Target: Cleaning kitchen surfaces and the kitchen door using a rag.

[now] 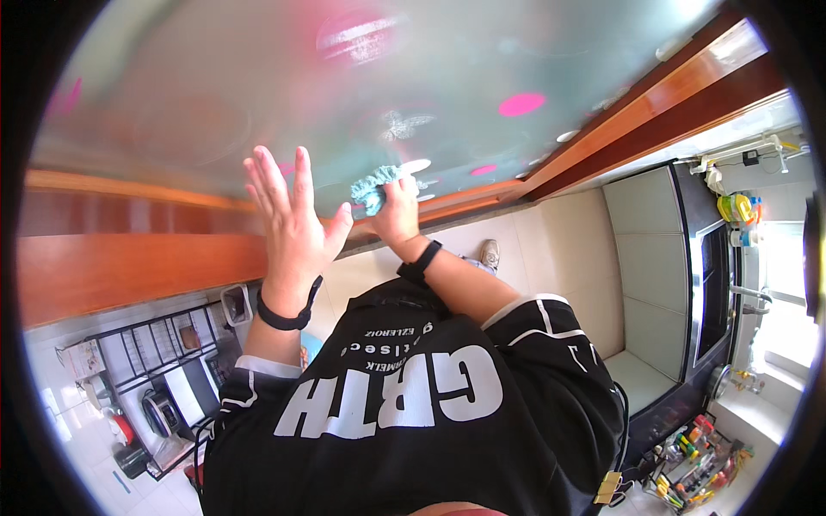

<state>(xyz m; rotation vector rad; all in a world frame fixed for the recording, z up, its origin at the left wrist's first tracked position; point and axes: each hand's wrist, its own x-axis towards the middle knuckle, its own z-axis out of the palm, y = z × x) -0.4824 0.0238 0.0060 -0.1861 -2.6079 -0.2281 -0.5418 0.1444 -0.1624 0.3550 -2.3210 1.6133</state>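
My right hand (pixel 396 216) is closed on a crumpled teal cloth (pixel 374 191), held at the lower part of a frosted glass panel (pixel 452 71). To its left, my left hand (pixel 287 209) is raised with fingers spread and holds nothing. Whether its fingertips touch the glass cannot be told. The panel carries pink dots (pixel 521 104), white ovals and a pale butterfly decal (pixel 405 124) just above the cloth. An orange-brown wooden frame (pixel 481 195) edges the glass below and at the right. Both wrists wear black bands.
At the right, a dark countertop (pixel 700 258) with a sink (pixel 713 290) runs above pale cabinets. A black metal rack (pixel 122 342) with appliances stands lower left. Bottles and utensils crowd a rack (pixel 700 461) at lower right. One shoe (pixel 490 253) shows on the tiled floor.
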